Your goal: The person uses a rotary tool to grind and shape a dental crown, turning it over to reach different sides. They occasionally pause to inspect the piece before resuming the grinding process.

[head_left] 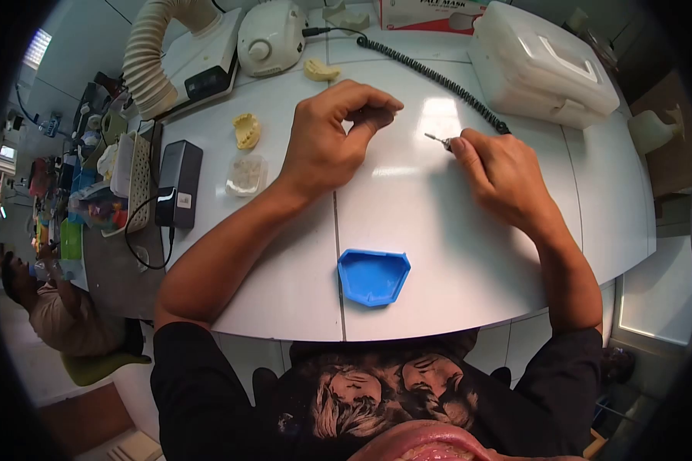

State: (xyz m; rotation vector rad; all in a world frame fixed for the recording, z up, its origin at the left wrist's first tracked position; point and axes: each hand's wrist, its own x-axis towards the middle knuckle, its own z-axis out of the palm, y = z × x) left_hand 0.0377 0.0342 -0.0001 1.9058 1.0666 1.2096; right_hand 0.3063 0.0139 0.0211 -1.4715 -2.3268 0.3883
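Observation:
In the head view my left hand (327,134) is raised over the white table, thumb and index finger pinched together. Whatever may be between those fingertips is too small to make out. My right hand (507,173) is closed around a rotary handpiece (448,144), whose thin metal bit points left toward my left hand. A black coiled cord (430,73) runs from behind the right hand up to a white control unit (273,38). A blue angular plastic tray (374,276) lies on the table in front of me, apart from both hands.
Left of my left hand lie a yellowish dental cast (246,131), another cast piece (320,71) and a small clear box (246,175). A dust-extractor hose (148,69) stands behind. At right is a white case (544,65). Another person (65,307) sits at far left.

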